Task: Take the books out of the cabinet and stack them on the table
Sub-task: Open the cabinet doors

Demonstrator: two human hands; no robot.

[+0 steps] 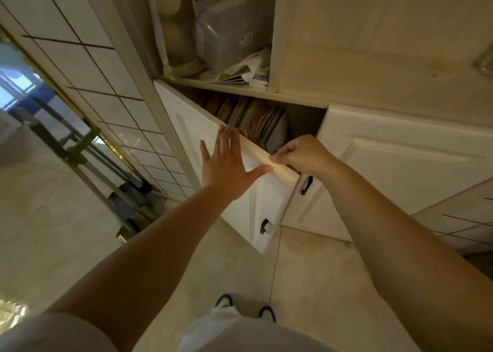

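Note:
A row of thin colourful books [256, 119] stands upright inside the lower cabinet, seen through the gap above its white left door [234, 191], which is swung partly out. My left hand [226, 162] lies flat with fingers spread against the door's outer face near its top edge. My right hand [301, 154] pinches the door's top edge with its fingertips, just in front of the books. Neither hand touches a book. The table is not in view.
The right cabinet door [386, 170] with a black handle [306, 184] is closed. An open shelf above holds a clear plastic box [232, 31] and loose papers [248, 71]. A tiled wall [88, 66] and a metal stand [88, 162] are at left. My feet [245, 306] are on the floor.

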